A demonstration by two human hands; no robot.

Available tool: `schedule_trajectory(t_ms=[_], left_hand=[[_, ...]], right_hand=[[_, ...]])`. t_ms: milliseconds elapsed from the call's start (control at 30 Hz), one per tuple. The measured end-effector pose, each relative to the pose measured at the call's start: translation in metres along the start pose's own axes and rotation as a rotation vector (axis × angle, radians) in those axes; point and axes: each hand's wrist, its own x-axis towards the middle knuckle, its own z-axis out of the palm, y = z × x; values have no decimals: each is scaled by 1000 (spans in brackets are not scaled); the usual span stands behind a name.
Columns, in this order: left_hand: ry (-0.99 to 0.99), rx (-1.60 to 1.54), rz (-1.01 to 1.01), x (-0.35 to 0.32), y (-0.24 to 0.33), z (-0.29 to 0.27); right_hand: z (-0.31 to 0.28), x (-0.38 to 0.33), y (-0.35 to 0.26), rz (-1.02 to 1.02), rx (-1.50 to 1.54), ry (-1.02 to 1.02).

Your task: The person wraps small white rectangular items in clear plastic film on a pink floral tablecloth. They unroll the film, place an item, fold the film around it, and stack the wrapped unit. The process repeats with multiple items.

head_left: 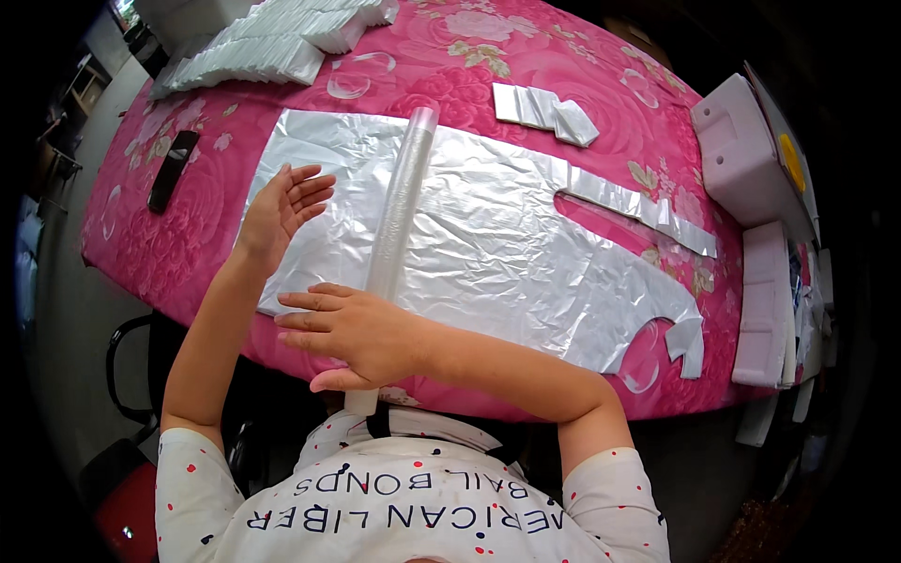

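A thin, silvery-white plastic sheet [497,253] lies spread out, its right end cut into straps like a disposable apron. Across its left part rests a long translucent roll [399,211], its near end sticking out past the table edge. My right hand [361,333] is over the lower part of the roll, fingers stretched out and thumb apart; whether the palm presses on it is hidden. To the left of the roll, my left hand [282,214] hovers over the sheet, fingers loosely spread and slightly bent, holding nothing.
A pink flowered cloth [225,220] covers the table. Far left stand rows of folded plastic packets [272,47]; a few more packets [544,111] lie at the back. A dark, slim object [174,171] is on the left. White foam boxes [755,159] stand along the right edge.
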Motion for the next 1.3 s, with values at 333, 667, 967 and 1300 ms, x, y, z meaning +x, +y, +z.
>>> schedule_trajectory(t_ms=[333,667,967,1300], left_hand=[[203,363,72,-146,-36,-99],[387,1390,171,-153,-57,-71],[-426,-629,-235,-159,-45,-36],[-456,30,-419,-134,-26,18]], right_hand=[[22,45,84,105,-363,21],[112,152,91,643,-342,586],[21,108,41,704,1559,907],[-25,51,13,660,1263,1026]])
